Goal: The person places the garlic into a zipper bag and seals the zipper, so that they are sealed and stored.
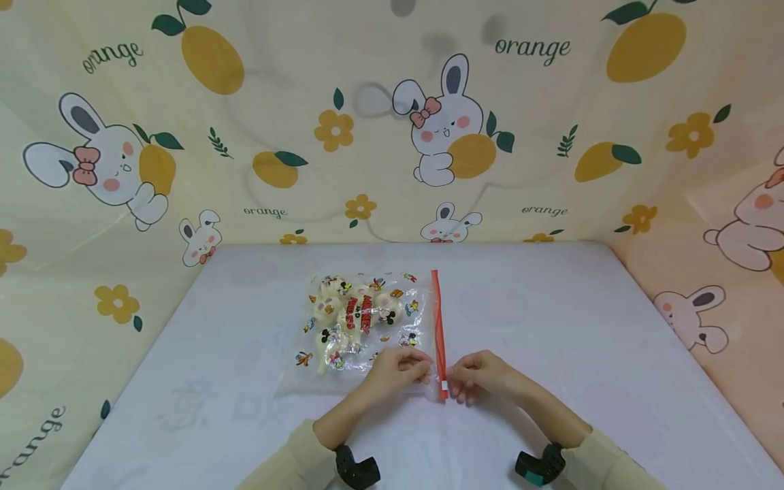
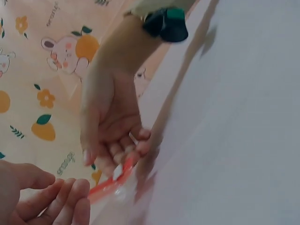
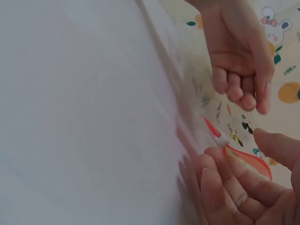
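A clear bag (image 1: 361, 357) with small cartoon prints lies flat, cream-coloured pieces (image 1: 327, 309) inside it. Along its right edge runs a red zip strip (image 1: 438, 320), with a white slider (image 1: 444, 386) at the near end. The left hand (image 1: 395, 371) is over the bag's near right part, fingers loosely bent; in the left wrist view its thumb and fingertips (image 2: 58, 187) hold nothing visible. The right hand (image 1: 484, 374) is just right of the strip. In the right wrist view its fingers (image 3: 234, 183) are at the strip's end by the slider (image 3: 222, 139), thumb apart.
The bag lies on a white table (image 1: 245, 435). Behind and beside the table hangs a cloth (image 1: 380, 156) printed with rabbits and oranges. A black device (image 1: 357, 469) is on the left wrist and another (image 1: 540, 465) on the right.
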{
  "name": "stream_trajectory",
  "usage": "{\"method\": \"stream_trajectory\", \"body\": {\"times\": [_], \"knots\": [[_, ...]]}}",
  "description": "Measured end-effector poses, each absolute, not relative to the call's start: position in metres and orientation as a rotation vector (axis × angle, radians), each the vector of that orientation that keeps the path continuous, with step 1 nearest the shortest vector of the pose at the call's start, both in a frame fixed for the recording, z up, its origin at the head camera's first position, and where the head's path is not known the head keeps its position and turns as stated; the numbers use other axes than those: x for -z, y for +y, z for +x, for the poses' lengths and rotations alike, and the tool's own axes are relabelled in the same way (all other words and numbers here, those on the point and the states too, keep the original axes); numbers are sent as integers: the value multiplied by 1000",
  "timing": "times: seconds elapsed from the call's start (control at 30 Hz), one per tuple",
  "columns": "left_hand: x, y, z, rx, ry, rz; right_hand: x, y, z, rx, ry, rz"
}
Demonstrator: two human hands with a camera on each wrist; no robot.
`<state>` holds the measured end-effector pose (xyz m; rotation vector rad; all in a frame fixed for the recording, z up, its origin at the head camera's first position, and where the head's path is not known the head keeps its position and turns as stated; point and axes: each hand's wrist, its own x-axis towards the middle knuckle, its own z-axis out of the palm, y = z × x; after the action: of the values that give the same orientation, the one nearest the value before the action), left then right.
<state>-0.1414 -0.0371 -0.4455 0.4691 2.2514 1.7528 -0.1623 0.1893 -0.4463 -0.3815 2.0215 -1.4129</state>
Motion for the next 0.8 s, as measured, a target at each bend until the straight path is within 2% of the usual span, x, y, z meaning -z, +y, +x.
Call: {"method": "stream_trajectory", "body": {"times": [0.6, 0.8], "knots": [[464, -19, -99, -1830, 1825, 313, 453, 185, -158, 1408, 2023, -450], [469, -12, -96, -1879, 1710, 120, 451, 184, -162, 1403, 2052, -474]]}}
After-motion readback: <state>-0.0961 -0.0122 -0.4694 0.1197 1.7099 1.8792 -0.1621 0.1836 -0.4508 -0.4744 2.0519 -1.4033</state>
